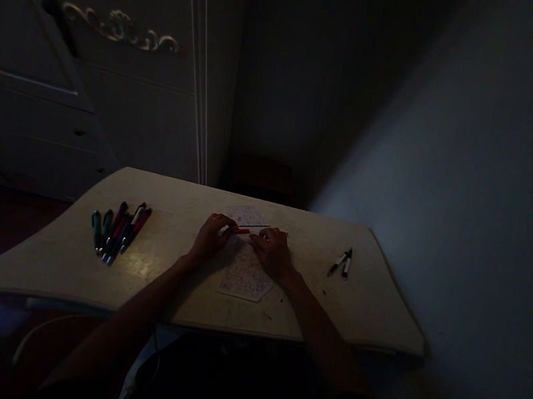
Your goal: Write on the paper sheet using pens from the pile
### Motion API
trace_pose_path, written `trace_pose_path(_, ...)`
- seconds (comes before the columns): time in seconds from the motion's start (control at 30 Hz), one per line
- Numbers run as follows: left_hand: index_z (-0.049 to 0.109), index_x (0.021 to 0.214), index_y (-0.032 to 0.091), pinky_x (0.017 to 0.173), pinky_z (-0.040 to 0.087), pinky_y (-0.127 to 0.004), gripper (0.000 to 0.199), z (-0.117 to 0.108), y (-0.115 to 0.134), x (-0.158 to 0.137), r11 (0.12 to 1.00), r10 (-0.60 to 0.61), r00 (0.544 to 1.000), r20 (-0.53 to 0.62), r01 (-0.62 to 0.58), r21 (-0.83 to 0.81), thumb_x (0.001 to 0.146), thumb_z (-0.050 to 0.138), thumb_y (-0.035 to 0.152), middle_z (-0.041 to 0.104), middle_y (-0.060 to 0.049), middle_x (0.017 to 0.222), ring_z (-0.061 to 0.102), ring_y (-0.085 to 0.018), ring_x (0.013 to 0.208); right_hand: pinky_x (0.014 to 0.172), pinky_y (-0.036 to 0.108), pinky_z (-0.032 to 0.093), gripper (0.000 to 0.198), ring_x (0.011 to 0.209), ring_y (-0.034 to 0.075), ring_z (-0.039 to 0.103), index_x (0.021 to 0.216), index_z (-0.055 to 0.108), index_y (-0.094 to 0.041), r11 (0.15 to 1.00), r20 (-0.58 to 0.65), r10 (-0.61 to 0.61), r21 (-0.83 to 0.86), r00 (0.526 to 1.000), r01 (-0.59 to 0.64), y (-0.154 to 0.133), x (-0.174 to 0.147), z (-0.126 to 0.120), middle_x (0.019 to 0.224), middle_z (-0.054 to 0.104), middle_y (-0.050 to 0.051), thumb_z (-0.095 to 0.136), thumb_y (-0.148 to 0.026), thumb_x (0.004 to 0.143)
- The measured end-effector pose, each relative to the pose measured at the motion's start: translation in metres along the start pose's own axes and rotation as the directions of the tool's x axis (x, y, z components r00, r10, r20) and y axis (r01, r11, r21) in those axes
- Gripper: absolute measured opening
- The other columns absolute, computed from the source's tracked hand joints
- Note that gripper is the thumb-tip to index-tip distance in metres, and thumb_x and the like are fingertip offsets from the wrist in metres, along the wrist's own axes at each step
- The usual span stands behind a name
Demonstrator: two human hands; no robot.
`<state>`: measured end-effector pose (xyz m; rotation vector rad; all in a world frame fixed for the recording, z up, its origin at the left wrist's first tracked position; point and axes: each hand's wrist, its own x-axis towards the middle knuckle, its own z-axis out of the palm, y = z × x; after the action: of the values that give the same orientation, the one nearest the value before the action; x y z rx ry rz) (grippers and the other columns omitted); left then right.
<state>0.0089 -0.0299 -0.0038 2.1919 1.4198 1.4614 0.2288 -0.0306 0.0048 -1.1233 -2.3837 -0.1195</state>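
Note:
In the dim head view, my left hand (211,237) is closed, its fingertips pinching a short red pen piece (242,231). Facing it from the right, my right hand (274,252) is closed too, fingertips near the free end of the red piece; what it pinches is too dark and small to make out. A thin dark stick, like a pen refill (256,226), lies just beyond the fingers. Under both hands is a speckled patterned sheet (246,280), partly covered by them, and its far part shows past the fingertips.
The pale table (186,197) has a bunch of several pens (118,230) on its left side. Two more pens (341,263) lie at the right, with small dark bits nearby. A wall (487,214) rises at the right, and a cabinet (112,87) stands at the back left.

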Motion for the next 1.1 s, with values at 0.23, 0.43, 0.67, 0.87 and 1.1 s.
trace_pose_path(0.23,0.067,0.087,0.021,0.079,0.05,-0.037,0.009,0.001,0.001,-0.001,0.999,0.028,1.0,-0.001,-0.028,-0.016,0.09,0.06,0.025,0.068,-0.006,0.085,0.06,-0.022,0.086,0.083,0.037,0.033,0.016,0.096,0.023,0.049,0.094,0.073,-0.021,0.999,0.063,-0.038,0.007,0.997,0.038,0.0,0.0,0.001,0.101,0.063,0.008,0.058,-0.026,0.095)
trace_pose_path(0.43,0.068,0.088,0.021,0.08,0.05,-0.037,0.009,0.001,-0.001,-0.002,1.0,0.015,1.0,0.009,-0.014,-0.021,0.089,0.06,0.024,0.069,-0.006,0.086,0.061,-0.021,0.087,0.085,0.038,0.037,0.019,0.097,0.023,0.051,0.106,0.071,-0.023,1.0,0.069,-0.03,0.001,0.997,0.03,0.003,-0.002,0.006,0.105,0.063,0.009,0.059,-0.029,0.094)
trace_pose_path(0.67,0.069,0.086,0.02,0.08,0.051,-0.036,0.009,0.003,-0.004,-0.003,1.0,0.006,1.0,-0.008,-0.006,-0.02,0.087,0.06,0.022,0.069,-0.006,0.085,0.06,-0.022,0.086,0.084,0.036,0.04,0.017,0.096,0.022,0.053,0.107,0.071,-0.021,0.999,0.068,-0.028,0.019,0.997,0.026,0.003,-0.002,0.004,0.105,0.065,0.009,0.061,-0.024,0.093)
trace_pose_path(0.87,0.068,0.086,0.02,0.079,0.051,-0.036,0.01,0.002,-0.007,-0.003,1.0,0.009,1.0,-0.007,-0.009,0.001,0.087,0.059,0.018,0.068,-0.006,0.085,0.06,-0.022,0.085,0.08,0.034,0.041,0.011,0.093,0.021,0.054,0.095,0.073,-0.02,0.996,0.085,-0.083,0.034,0.993,0.08,0.007,-0.002,0.01,0.097,0.066,0.008,0.062,-0.022,0.092)
trace_pose_path(1.1,0.067,0.086,0.02,0.078,0.052,-0.037,0.013,0.003,-0.008,-0.003,0.999,-0.029,0.999,-0.029,0.029,-0.022,0.084,0.057,0.013,0.068,-0.006,0.085,0.06,-0.022,0.084,0.079,0.033,0.042,0.009,0.091,0.021,0.055,0.093,0.071,-0.019,0.995,0.094,-0.094,0.023,0.991,0.092,0.008,-0.002,0.012,0.096,0.067,0.008,0.063,-0.022,0.092)
